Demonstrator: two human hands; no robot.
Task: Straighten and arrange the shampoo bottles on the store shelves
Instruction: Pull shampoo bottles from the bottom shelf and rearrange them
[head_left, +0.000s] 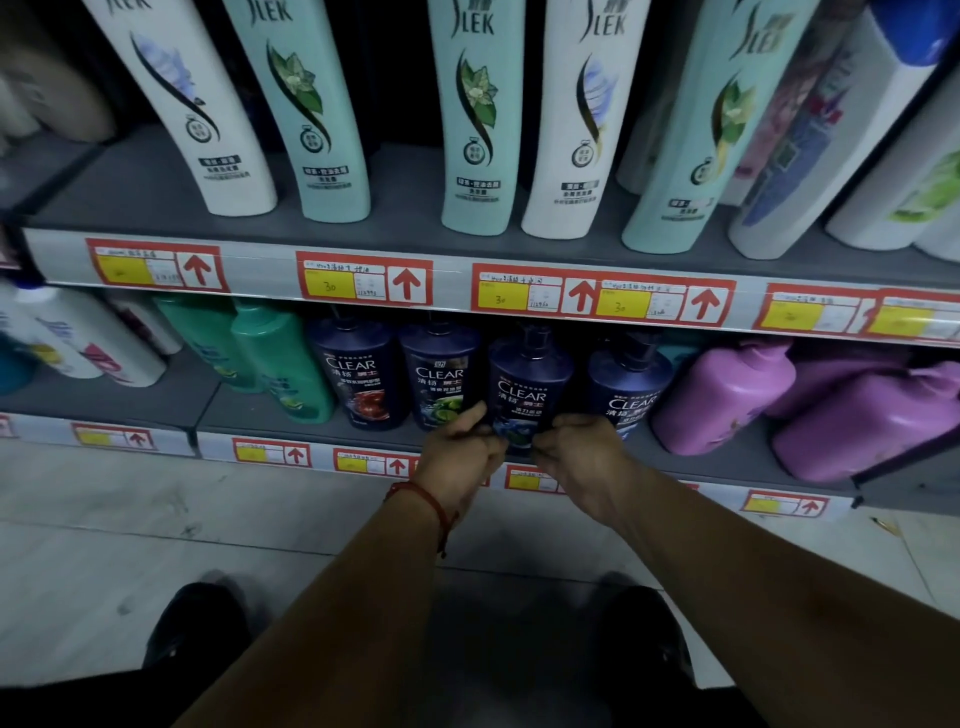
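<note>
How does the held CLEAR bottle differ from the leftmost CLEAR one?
The held CLEAR bottle carries blue label art; the leftmost CLEAR bottle carries red. The left hand and right hand grip the held one's base; the leftmost is untouched. The held one sits further forward. Both are dark blue bottles.

A dark blue CLEAR bottle (527, 387) with a black pump stands upright at the lower shelf (311, 434) front edge, label forward, its base gripped by the left hand (462, 449) and right hand (582, 454). Left of it stand two matching CLEAR bottles (441, 379), then green bottles (280, 358). Right of it stands another, then lilac bottles (722, 400). Above it stand tall SLEK bottles (480, 119).
</note>
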